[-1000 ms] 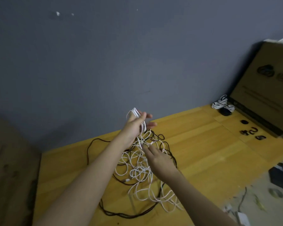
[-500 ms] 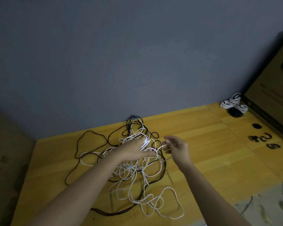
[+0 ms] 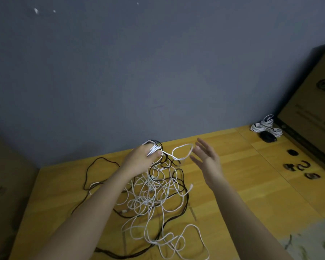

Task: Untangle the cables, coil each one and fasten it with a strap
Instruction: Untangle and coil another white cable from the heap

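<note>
Head view. A tangle of white cable [image 3: 150, 199] and black cable [image 3: 101, 162] lies on the yellow wooden table [image 3: 242, 184], near the grey wall [image 3: 139, 72] behind it. The left hand [image 3: 139, 162] is raised over the far side of the tangle, clenched around several gathered turns of white cable that wrap over its fingers [image 3: 154, 150]. From those turns a white loop [image 3: 182, 152] runs out to the right of the tangle, held clear of the table. The right hand [image 3: 206, 160] hovers just beside this loop, fingers spread and released, grasping nothing. Well to the right of the tangle, at the table's far corner, rest finished white coils [image 3: 266, 126] with a dark bundle [image 3: 268, 137] just in front of them. Nearer than those, small black straps [image 3: 298, 166] lie scattered on the table. A cardboard box [image 3: 311, 113] stands beyond the coils, against the table's right edge.
</note>
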Action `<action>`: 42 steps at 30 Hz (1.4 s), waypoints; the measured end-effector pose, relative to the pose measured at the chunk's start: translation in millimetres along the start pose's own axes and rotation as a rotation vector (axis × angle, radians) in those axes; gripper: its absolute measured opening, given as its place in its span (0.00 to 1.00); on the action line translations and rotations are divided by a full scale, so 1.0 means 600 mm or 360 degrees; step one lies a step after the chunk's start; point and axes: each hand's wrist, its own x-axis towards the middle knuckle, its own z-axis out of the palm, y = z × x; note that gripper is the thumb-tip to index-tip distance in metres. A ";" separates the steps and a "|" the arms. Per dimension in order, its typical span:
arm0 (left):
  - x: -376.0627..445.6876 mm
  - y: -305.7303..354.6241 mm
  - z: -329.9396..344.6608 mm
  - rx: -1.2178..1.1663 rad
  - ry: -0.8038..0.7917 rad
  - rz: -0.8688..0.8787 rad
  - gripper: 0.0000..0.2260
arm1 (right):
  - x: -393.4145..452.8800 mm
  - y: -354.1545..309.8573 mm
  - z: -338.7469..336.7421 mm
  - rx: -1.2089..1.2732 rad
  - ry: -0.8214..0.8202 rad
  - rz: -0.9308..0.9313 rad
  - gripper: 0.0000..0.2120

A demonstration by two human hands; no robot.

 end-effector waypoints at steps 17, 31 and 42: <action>0.018 -0.049 -0.074 -0.0264 0.0137 0.0124 0.12 | -0.034 0.024 0.124 -0.1023 -0.0230 -0.0592 0.05; 0.066 -0.162 -0.147 -0.0398 0.0563 -0.0454 0.14 | -0.099 -0.021 0.180 -0.1187 -0.0752 -0.0830 0.15; 0.069 -0.135 -0.167 -0.0618 0.0865 -0.0456 0.14 | -0.107 0.064 0.128 -0.2573 -0.0698 -0.0222 0.20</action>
